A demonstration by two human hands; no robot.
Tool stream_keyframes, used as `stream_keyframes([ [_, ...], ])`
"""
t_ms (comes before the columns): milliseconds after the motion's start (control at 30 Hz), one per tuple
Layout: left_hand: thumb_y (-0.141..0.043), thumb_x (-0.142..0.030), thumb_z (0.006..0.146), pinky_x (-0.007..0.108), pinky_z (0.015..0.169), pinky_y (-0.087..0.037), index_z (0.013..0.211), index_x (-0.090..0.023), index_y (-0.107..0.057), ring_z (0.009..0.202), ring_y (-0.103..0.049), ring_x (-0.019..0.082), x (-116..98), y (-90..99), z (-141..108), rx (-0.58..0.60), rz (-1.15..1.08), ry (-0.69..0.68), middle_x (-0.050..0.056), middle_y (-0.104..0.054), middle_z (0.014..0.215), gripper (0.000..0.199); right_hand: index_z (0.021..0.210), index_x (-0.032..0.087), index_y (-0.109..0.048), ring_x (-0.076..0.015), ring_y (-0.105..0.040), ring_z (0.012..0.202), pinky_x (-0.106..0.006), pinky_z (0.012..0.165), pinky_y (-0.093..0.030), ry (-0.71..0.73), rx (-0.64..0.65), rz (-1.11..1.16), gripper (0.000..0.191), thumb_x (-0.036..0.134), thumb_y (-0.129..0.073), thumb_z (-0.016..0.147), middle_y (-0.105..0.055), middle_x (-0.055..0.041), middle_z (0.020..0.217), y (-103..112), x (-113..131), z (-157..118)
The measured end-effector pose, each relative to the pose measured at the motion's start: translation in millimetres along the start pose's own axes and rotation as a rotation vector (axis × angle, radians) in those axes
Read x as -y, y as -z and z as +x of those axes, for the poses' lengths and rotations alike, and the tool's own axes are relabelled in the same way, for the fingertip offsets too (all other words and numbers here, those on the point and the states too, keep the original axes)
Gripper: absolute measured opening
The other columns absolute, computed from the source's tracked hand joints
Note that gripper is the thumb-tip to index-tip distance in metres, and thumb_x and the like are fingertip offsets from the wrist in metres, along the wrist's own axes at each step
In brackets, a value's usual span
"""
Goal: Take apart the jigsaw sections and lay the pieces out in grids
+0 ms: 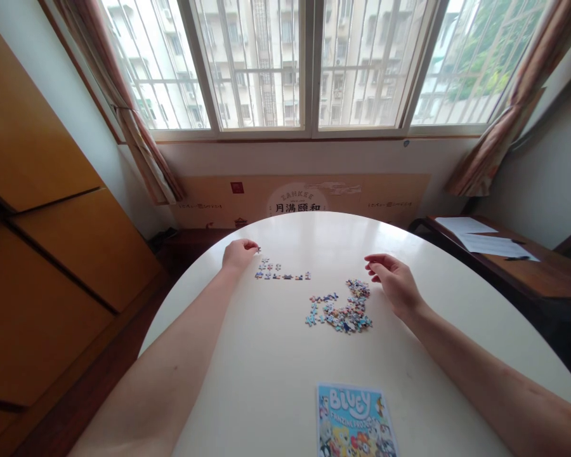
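Observation:
My left hand (240,255) is closed in a pinch on a small jigsaw puzzle piece (259,250), at the far left part of the white table. Just right of and below those fingertips, several loose puzzle pieces (270,267) lie in short rows. My right hand (394,280) hovers beside the pile, its fingers loosely curled and apart, with nothing visible in them. Left of it a small heap of puzzle pieces (358,288) joins a larger heap (347,317). A few pieces along the left side of that heap form a bent line (315,306).
A picture sheet (356,419) with "Bluey" lettering lies at the near edge of the round white table (266,368). Papers (490,244) and a pen rest on a brown side table at right. Wooden cabinets (66,241) stand at left, and a barred window is ahead.

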State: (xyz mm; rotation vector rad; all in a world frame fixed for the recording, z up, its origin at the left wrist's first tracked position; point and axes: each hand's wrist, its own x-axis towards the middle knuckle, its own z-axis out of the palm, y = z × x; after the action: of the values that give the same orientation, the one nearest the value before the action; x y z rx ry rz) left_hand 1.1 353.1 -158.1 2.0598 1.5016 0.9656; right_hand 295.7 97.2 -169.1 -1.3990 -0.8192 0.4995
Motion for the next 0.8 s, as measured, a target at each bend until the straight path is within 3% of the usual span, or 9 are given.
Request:
stream_keyframes([
  [400,-0.061,-0.024,0.078,0.036,0.077,-0.051,0.093,-0.027,-0.079,0.092,-0.067,0.029,2.8,9.4,-3.2,0.001,0.35,-0.063,0.006,-0.076,0.099,0.024,0.09,0.017,-0.072,-0.0195,-0.061,0.077,-0.032,0.067,-0.046,0.07,0.064,-0.088,0.025,0.033,-0.061,0.074,-0.068,-0.0054,0.079,-1.5,-5.0,-2.0],
  [800,-0.053,-0.026,0.092,0.033,0.089,-0.051,0.103,-0.031,-0.079,0.107,-0.063,0.025,0.2,2.1,-6.4,0.14,0.502,-0.314,0.001,-0.075,0.109,0.029,0.09,0.017,-0.072,-0.0212,-0.064,0.082,-0.033,0.074,-0.047,0.13,0.103,-0.182,0.026,0.033,-0.058,0.075,-0.07,-0.0061,0.083,0.4,-11.7,0.5],
])
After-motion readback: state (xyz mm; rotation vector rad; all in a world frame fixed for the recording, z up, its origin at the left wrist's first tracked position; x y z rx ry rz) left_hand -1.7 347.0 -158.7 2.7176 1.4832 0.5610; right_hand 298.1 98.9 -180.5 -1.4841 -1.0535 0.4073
